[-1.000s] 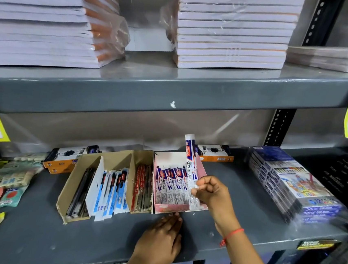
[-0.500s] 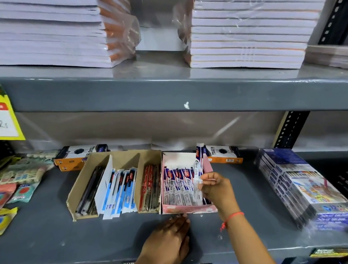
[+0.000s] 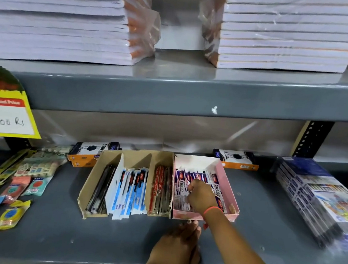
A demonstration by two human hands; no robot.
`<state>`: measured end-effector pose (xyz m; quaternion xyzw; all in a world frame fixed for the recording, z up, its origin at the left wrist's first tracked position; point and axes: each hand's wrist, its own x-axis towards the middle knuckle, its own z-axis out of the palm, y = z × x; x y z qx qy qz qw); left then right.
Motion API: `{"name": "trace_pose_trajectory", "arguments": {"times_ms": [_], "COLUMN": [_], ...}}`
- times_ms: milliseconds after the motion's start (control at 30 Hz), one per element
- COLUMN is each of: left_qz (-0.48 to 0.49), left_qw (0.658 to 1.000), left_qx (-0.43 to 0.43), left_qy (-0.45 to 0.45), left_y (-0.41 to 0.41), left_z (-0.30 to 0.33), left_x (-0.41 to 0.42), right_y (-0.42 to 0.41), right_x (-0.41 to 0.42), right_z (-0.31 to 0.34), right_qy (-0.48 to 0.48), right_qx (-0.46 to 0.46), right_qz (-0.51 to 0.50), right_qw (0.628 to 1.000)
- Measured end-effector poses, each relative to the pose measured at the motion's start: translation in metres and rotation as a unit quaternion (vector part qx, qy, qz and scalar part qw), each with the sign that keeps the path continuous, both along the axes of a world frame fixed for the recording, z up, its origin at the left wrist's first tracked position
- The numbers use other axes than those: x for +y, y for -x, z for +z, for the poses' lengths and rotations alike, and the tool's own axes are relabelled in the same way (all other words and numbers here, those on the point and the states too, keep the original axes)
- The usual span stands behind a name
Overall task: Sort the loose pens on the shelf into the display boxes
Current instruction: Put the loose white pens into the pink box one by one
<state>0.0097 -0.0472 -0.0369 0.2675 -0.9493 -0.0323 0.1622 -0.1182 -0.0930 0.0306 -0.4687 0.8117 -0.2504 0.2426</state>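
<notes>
A pink display box point(image 3: 228, 185) stands on the grey shelf point(image 3: 53, 231), holding a row of purple-and-white pen packets point(image 3: 216, 189). My right hand point(image 3: 200, 196) is down inside this box, fingers curled on one packet lying among the others. My left hand point(image 3: 175, 249) rests flat on the shelf, fingertips against the pink box's front wall. Touching its left side is a brown cardboard box point(image 3: 85, 189) with dark pens point(image 3: 101, 188), blue-and-white packets point(image 3: 133, 187) and red pens point(image 3: 160, 188) in separate compartments.
Orange-and-black boxes point(image 3: 91, 153) point(image 3: 235, 160) lie behind the display boxes. A stack of wrapped colour packs point(image 3: 319, 199) fills the right side, blister packs point(image 3: 14, 191) the left. Notebook stacks point(image 3: 59, 14) sit on the upper shelf, whose edge point(image 3: 171, 101) overhangs; a yellow price tag point(image 3: 4, 113) hangs left.
My right hand has lowered the upright pen packet down into the pink box among the others. The left hand stays at the box's front. The camera has moved closer.
</notes>
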Motion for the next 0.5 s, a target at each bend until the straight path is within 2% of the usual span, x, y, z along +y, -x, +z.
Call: {"name": "trace_pose_trajectory", "arguments": {"times_ms": [167, 300, 367, 500], "left_qz": [-0.007, -0.015, -0.018, -0.02], "left_qw": [1.0, 0.999, 0.998, 0.998], "left_qx": [0.007, 0.012, 0.015, 0.017], "left_qy": [0.011, 0.04, 0.053, 0.065], "left_y": [0.0, -0.002, -0.003, -0.003], "left_z": [0.0, 0.002, 0.003, 0.008], "left_x": [0.001, 0.003, 0.005, 0.007], "right_y": [0.004, 0.039, 0.047, 0.037], "right_x": [0.001, 0.009, 0.016, 0.022], "right_z": [0.001, 0.018, 0.02, 0.006], "right_qy": [-0.017, 0.008, -0.02, -0.098], "right_qx": [0.058, 0.108, 0.143, 0.188], "right_qz": [0.016, -0.078, -0.088, -0.043], "right_qw": [0.998, 0.991, 0.986, 0.976]}}
